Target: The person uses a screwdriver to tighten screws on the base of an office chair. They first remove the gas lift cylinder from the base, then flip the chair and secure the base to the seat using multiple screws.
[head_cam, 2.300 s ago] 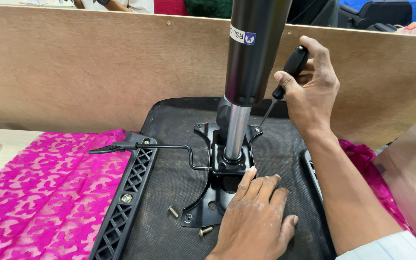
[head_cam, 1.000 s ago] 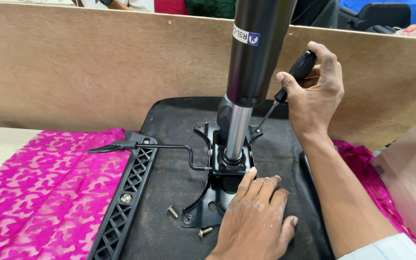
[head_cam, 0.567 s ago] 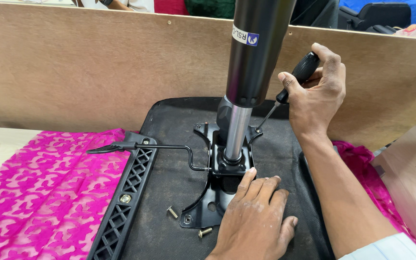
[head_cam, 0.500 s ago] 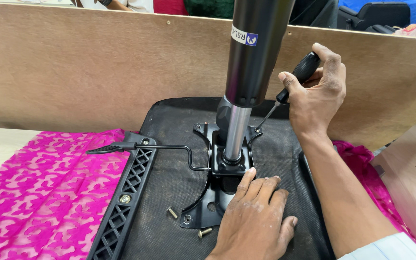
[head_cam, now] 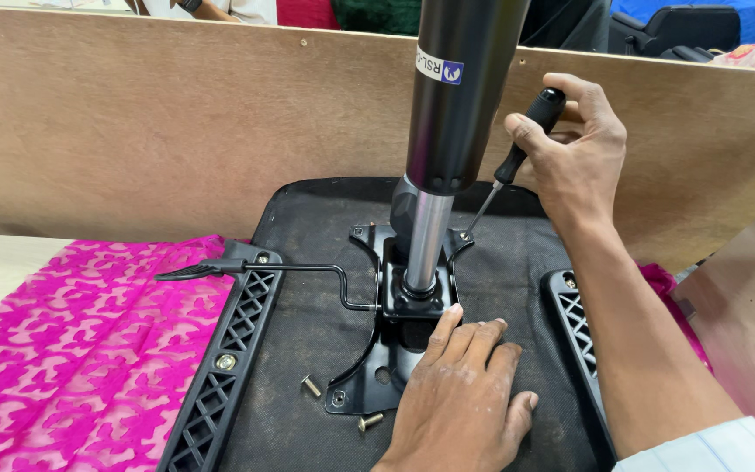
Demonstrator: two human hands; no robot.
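A black metal mechanism plate (head_cam: 362,385) lies on the underside of a black chair seat (head_cam: 308,218). A black and silver gas cylinder (head_cam: 452,105) stands upright in it. My right hand (head_cam: 574,149) grips a black-handled screwdriver (head_cam: 522,144), whose tip rests on a screw at the plate's far right corner (head_cam: 463,236). My left hand (head_cam: 465,393) lies flat, palm down, on the near part of the plate and the seat. Two loose brass screws (head_cam: 312,385) (head_cam: 370,422) lie on the seat beside the plate's near left corner.
A black lever rod (head_cam: 264,267) sticks out left from the mechanism. Black lattice arm brackets (head_cam: 229,350) (head_cam: 580,323) run along both seat sides. Pink patterned cloth (head_cam: 72,341) covers the table at left. A brown board wall (head_cam: 176,122) stands behind, another board (head_cam: 753,323) at right.
My right hand has turned the screwdriver handle and shifted grip, fingers now more over its top. The right lattice bracket shows more. My left hand has stayed put.
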